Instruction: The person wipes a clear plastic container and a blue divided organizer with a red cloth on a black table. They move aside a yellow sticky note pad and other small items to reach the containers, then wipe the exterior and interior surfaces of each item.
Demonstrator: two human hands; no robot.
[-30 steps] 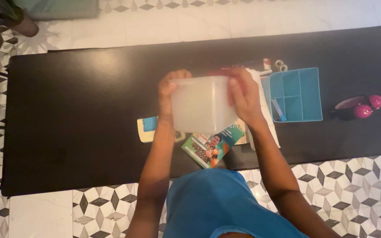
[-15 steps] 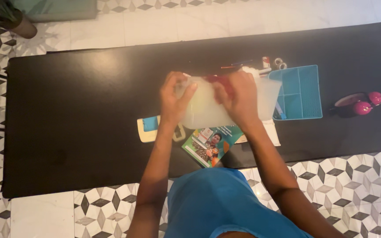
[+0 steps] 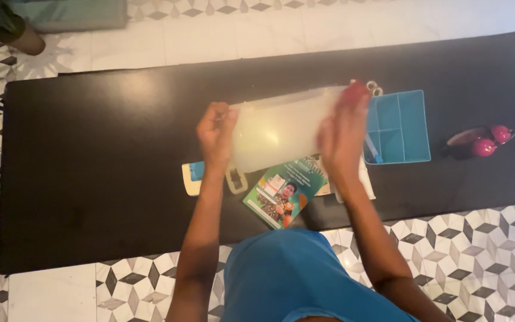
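Gripping the near left edge of a translucent, milky plastic storage container, the left hand is closing its fingers on the rim, while the right hand is pressing flat, fingers together, against the container's right end, so the container is being held between both hands above the long black table. The container is hanging over the table's middle, blurred, with its long upper edge tilted up toward the right. Just below it, a green printed booklet is lying on the table beside a pale cream and blue flat card and a small clear buckle-like piece. To the right, a light blue plastic divided tray is sitting near the right hand, and farther right a dark pair of earmuffs with pink cups is resting well apart.
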